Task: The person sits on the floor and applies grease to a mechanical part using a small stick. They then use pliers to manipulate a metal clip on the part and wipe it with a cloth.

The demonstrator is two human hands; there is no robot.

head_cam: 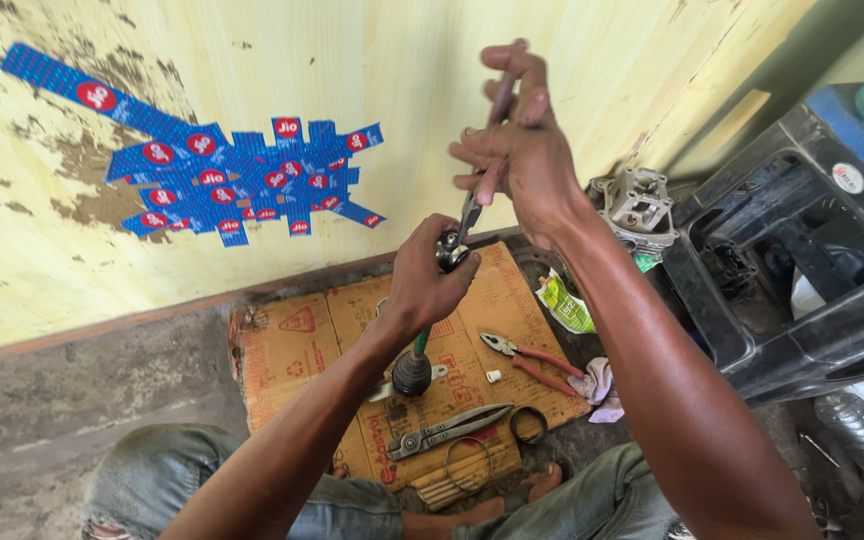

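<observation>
My left hand grips a green-shafted part with a black rubber boot, standing upright on a flattened cardboard sheet. The part's metal top end shows above my fingers. My right hand is raised above it, closed on the handles of pliers whose jaws meet that metal end. Both forearms reach in from the bottom of the head view.
On the cardboard lie red-handled pliers, metal shears, a black ring, a wire ring and a small white piece. A black plastic crate, a metal engine part, a rag and a green packet sit right. A yellow wall stands behind.
</observation>
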